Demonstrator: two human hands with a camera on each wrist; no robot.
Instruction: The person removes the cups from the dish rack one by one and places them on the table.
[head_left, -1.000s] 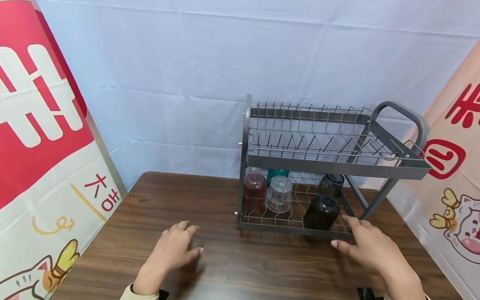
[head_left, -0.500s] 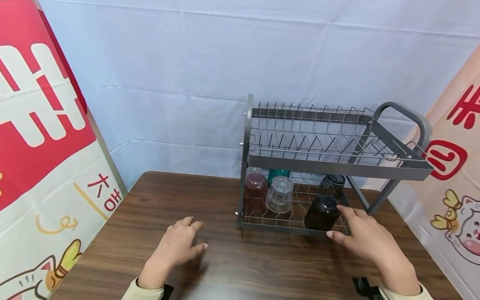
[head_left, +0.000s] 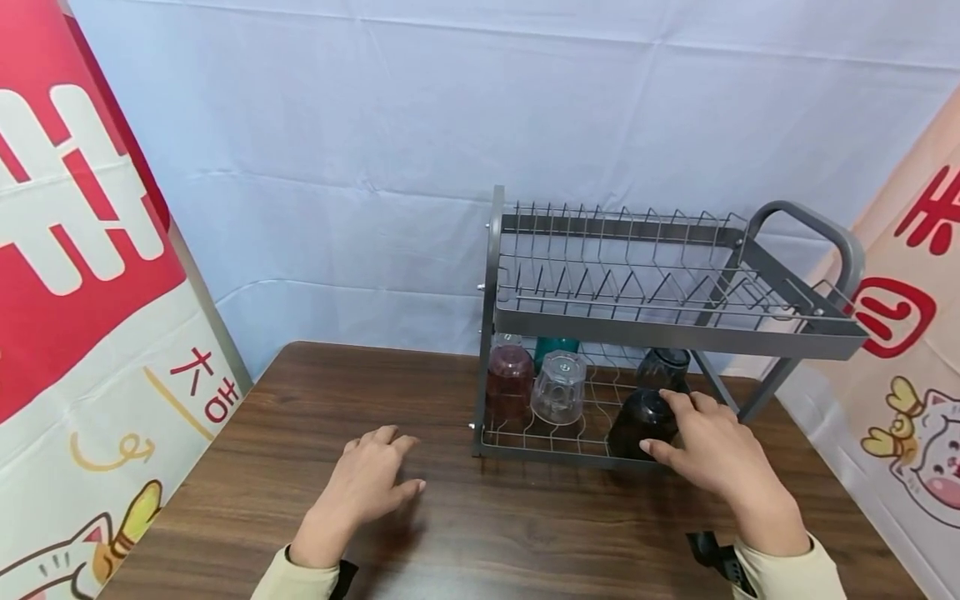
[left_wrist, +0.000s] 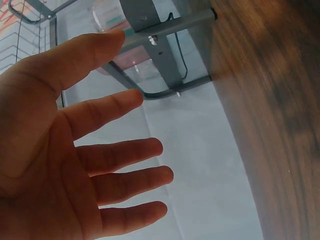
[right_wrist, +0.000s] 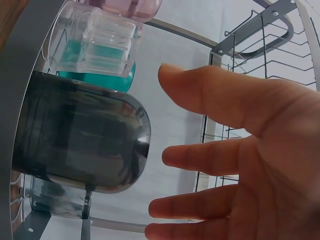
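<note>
A dark glass (head_left: 641, 423) stands upside down at the front right of the lower tier of a grey dish rack (head_left: 592, 327). Beside it, on its right, is my right hand (head_left: 712, 446), thumb and fingers spread. In the right wrist view a gap shows between the fingertips and the dark glass (right_wrist: 82, 132); the hand holds nothing. My left hand (head_left: 367, 479) hovers over the brown table left of the rack, its fingers apart and nothing in them. The left wrist view shows its palm and straight fingers (left_wrist: 125, 155).
On the lower tier also stand a clear glass (head_left: 558, 387), a pink glass (head_left: 510, 379), a teal glass (head_left: 555, 348) partly hidden, and a second dark glass (head_left: 663, 369) behind. Wire slots fill the upper tier. A pale cloth (head_left: 337, 167) hangs behind the table (head_left: 337, 383).
My right hand has moved left and forward, closer to the front dark glass. The left hand has shifted slightly right. The glasses and rack stay put.
</note>
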